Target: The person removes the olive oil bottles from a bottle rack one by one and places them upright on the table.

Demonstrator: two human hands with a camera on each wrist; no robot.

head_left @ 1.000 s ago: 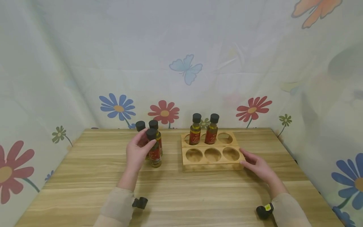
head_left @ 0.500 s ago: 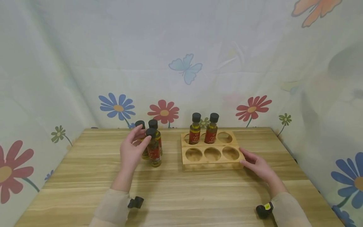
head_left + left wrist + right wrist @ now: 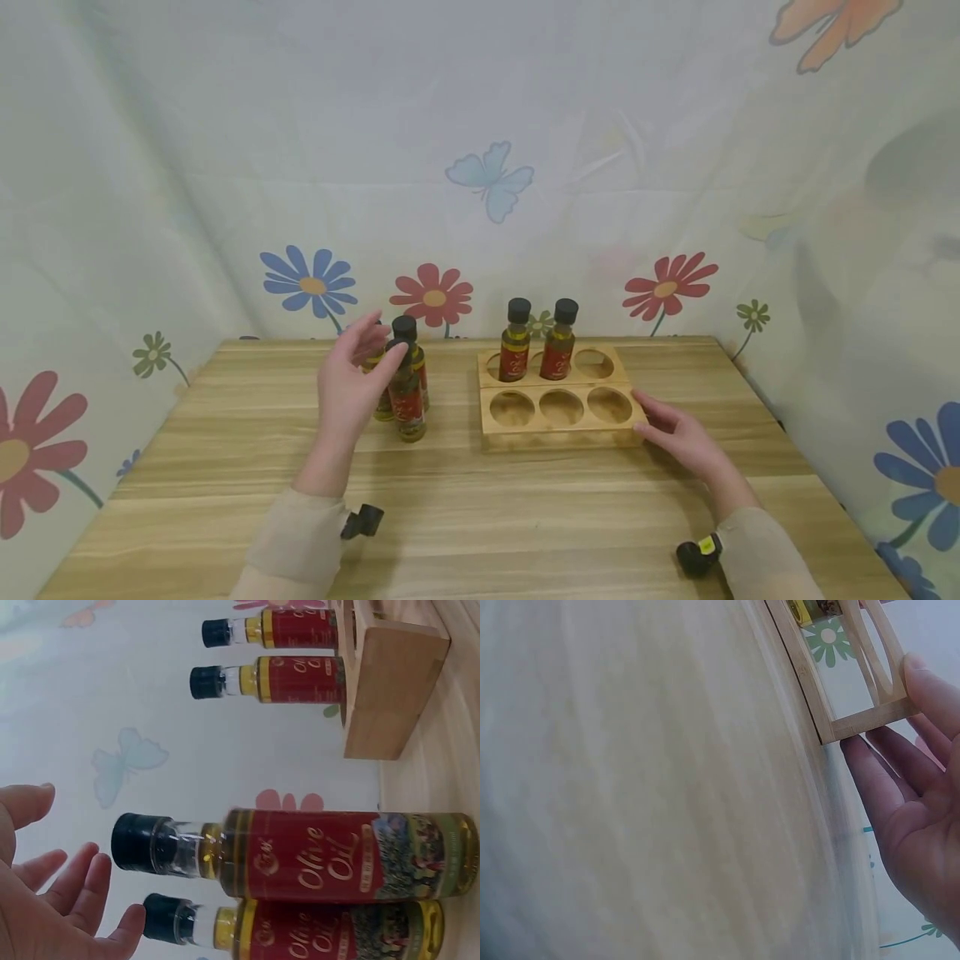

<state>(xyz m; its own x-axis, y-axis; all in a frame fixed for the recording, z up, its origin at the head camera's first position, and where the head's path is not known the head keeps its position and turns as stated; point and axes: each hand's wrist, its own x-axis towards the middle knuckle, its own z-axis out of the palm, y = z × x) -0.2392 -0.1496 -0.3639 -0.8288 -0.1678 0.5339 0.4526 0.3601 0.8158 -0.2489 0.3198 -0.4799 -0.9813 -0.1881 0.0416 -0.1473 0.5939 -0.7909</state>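
My left hand (image 3: 348, 392) is beside a cluster of three olive oil bottles, its fingers spread and thumb near the front bottle's cap. That front bottle (image 3: 408, 408) stands upright with a red label; a second bottle (image 3: 406, 329) is close behind it, and a third (image 3: 383, 408) is partly hidden by the hand. In the left wrist view a gap shows between the fingertips and the black cap of the nearest bottle (image 3: 300, 855). My right hand (image 3: 686, 442) holds the right end of a two-tier wooden bottle rack (image 3: 525, 441), thumb and fingers at its corners.
Two olive oil bottles (image 3: 513, 354) stand in the rack's back row; the front row's three round holes hold nothing. The wood-grain table (image 3: 480, 517) reaches back to a hanging cloth (image 3: 360, 167) printed with flowers and butterflies.
My left hand has come off the front bottle, drawing left and then up a little, its fingers spreading. That bottle stays standing. The right hand keeps its place on the rack.
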